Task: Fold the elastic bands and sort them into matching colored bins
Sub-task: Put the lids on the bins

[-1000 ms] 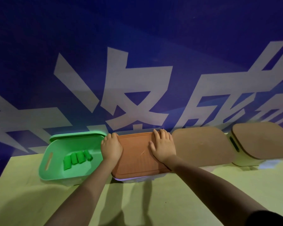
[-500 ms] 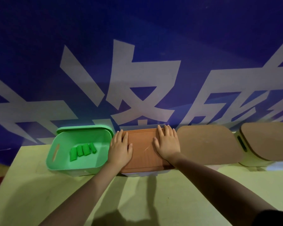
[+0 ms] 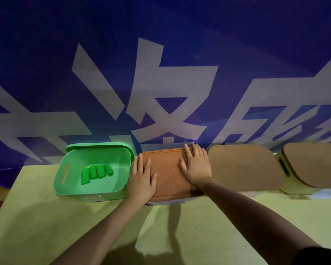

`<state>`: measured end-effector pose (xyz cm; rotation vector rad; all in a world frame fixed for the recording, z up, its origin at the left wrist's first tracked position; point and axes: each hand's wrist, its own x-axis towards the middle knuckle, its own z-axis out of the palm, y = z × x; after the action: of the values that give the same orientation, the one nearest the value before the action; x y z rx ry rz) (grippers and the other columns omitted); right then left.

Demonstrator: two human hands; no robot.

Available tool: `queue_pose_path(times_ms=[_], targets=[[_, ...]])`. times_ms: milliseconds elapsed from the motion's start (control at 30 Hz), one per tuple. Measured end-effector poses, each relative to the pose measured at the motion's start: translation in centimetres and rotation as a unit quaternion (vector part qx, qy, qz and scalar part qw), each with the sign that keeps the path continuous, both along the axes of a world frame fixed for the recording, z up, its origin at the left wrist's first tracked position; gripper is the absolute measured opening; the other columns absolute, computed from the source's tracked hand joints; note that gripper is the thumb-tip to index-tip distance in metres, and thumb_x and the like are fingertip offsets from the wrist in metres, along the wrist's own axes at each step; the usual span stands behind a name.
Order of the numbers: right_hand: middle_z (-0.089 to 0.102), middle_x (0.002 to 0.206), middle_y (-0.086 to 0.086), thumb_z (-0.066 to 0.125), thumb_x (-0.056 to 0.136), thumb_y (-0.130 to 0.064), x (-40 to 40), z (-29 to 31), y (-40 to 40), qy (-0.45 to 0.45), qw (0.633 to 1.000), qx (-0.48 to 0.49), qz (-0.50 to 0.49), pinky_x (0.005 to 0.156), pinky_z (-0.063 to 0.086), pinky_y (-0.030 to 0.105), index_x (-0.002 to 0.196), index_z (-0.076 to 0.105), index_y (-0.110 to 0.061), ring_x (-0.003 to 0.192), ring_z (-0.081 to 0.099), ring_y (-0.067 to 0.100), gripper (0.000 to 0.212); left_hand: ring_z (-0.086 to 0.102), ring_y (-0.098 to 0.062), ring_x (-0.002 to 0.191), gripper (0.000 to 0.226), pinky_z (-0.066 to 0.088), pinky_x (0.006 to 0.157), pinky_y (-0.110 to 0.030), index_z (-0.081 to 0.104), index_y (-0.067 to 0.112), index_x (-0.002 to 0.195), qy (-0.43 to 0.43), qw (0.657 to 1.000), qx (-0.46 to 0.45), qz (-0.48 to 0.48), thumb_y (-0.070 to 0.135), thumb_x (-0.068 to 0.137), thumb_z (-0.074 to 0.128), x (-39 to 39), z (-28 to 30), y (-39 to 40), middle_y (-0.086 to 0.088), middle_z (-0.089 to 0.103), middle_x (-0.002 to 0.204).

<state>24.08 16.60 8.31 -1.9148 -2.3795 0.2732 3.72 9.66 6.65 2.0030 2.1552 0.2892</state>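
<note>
An open green bin (image 3: pixel 73 180) stands at the back left of the table, with several folded green elastic bands (image 3: pixel 96 172) lying side by side on its floor. Right of it is a bin closed by an orange-brown lid (image 3: pixel 167 175). My left hand (image 3: pixel 141 180) lies flat on the lid's left side, fingers straight. My right hand (image 3: pixel 196 166) lies flat on the lid's right side, fingers straight. What is inside that bin is hidden.
Two more bins with brown lids (image 3: pixel 244 167) (image 3: pixel 313 163) continue the row to the right. A blue banner with large white characters (image 3: pixel 161 83) rises directly behind the bins. The yellow-green table (image 3: pixel 180 232) stretches toward me.
My left hand slid from the lid's far left corner nearer to me and flattened on the lid. The right hand stayed flat on the lid. The view shifted a little.
</note>
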Motion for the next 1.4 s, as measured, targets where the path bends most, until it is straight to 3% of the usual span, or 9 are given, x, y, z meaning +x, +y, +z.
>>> queue_pose_path(times_ms=[100, 167, 267, 533, 733, 967, 1167, 1300, 1400], targets=[[0.013, 0.160, 0.010, 0.000, 0.087, -0.058, 0.1, 0.1, 0.0, -0.004, 1.000, -0.006, 0.009, 0.120, 0.002, 0.041, 0.153, 0.013, -0.017, 0.149, 0.004, 0.027, 0.079, -0.003, -0.026, 0.148, 0.070, 0.013, 0.119, -0.038, 0.024, 0.015, 0.151, -0.056, 0.998, -0.010, 0.024, 0.052, 0.092, 0.019, 0.2, 0.4, -0.5, -0.012, 0.005, 0.160], [0.006, 0.161, 0.012, 0.001, 0.084, -0.062, 0.1, 0.2, -0.4, -0.014, 1.000, -0.008, 0.021, 0.121, 0.000, 0.045, 0.154, 0.010, -0.018, 0.149, -0.003, 0.028, 0.083, -0.002, -0.025, 0.148, 0.058, 0.017, 0.118, -0.037, 0.025, 0.014, 0.150, -0.119, 0.991, 0.001, 0.061, 0.037, 0.099, 0.036, 0.4, 0.8, -0.8, -0.012, 0.003, 0.161], [0.002, 0.161, 0.014, 0.003, 0.084, -0.069, 0.1, 0.0, -1.9, -0.042, 0.998, -0.014, 0.047, 0.120, -0.001, 0.049, 0.154, 0.009, -0.018, 0.148, -0.005, 0.030, 0.086, 0.004, -0.023, 0.148, 0.051, 0.013, 0.118, -0.034, 0.028, 0.009, 0.148, -0.172, 0.981, 0.034, 0.081, 0.021, 0.100, 0.039, 0.4, 0.7, -1.2, -0.010, 0.010, 0.160], [-0.003, 0.161, 0.013, 0.008, 0.087, -0.072, 1.0, 0.2, -3.8, -0.044, 0.996, -0.018, 0.081, 0.116, -0.016, 0.042, 0.154, 0.001, -0.022, 0.148, -0.010, 0.027, 0.084, 0.010, -0.024, 0.147, 0.049, 0.013, 0.116, -0.028, 0.033, 0.003, 0.146, -0.140, 0.984, 0.060, 0.087, 0.017, 0.099, 0.039, 0.9, 0.1, -2.7, -0.011, 0.015, 0.159], [-0.001, 0.161, 0.013, 0.001, 0.084, -0.075, 0.8, 0.0, -4.7, -0.043, 0.997, 0.001, 0.068, 0.119, -0.010, 0.045, 0.154, 0.003, -0.023, 0.148, -0.009, 0.028, 0.087, 0.026, -0.030, 0.141, 0.049, 0.029, 0.112, -0.036, 0.038, 0.005, 0.144, -0.128, 0.983, 0.086, 0.100, 0.014, 0.096, 0.044, 1.4, -0.3, -3.6, -0.013, 0.017, 0.158], [0.001, 0.161, 0.012, -0.006, 0.079, -0.078, 0.6, 0.1, -3.9, -0.036, 0.997, -0.013, 0.068, 0.120, -0.005, 0.047, 0.154, 0.005, -0.023, 0.148, -0.008, 0.029, 0.094, 0.029, -0.029, 0.142, 0.048, 0.033, 0.112, -0.042, 0.048, 0.004, 0.137, -0.202, 0.968, 0.108, 0.099, -0.001, 0.090, 0.047, 1.0, -0.9, -2.9, -0.013, 0.022, 0.156], [0.007, 0.161, 0.010, -0.015, 0.072, -0.081, 0.6, 0.5, -4.1, -0.031, 0.997, -0.019, 0.065, 0.120, -0.004, 0.045, 0.154, 0.011, -0.022, 0.149, -0.002, 0.028, 0.105, 0.032, -0.024, 0.140, 0.048, 0.035, 0.111, -0.035, 0.041, 0.005, 0.141, -0.224, 0.964, 0.094, 0.105, 0.004, 0.094, 0.043, 0.9, -0.2, -3.0, -0.007, 0.020, 0.157], [0.009, 0.161, 0.009, -0.006, 0.077, -0.075, 0.6, 0.9, -3.8, -0.049, 0.996, -0.026, 0.064, 0.120, -0.002, 0.045, 0.154, 0.012, -0.022, 0.149, 0.001, 0.028, 0.096, 0.055, -0.032, 0.113, 0.053, 0.046, 0.082, -0.036, 0.028, 0.006, 0.147, -0.182, 0.969, 0.007, 0.165, 0.023, 0.099, 0.042, 1.0, 1.0, -3.6, -0.016, 0.044, 0.136], [0.014, 0.160, 0.009, -0.013, 0.076, -0.078, 0.8, 1.0, -4.1, -0.061, 0.996, -0.023, 0.065, 0.121, 0.003, 0.046, 0.153, 0.014, -0.022, 0.148, 0.006, 0.028, 0.099, 0.064, -0.030, 0.080, 0.033, 0.049, 0.064, -0.034, 0.049, 0.005, 0.116, -0.235, 0.938, -0.051, 0.249, 0.033, 0.097, 0.048, 0.4, 1.1, -5.1, -0.014, 0.063, 0.098]])
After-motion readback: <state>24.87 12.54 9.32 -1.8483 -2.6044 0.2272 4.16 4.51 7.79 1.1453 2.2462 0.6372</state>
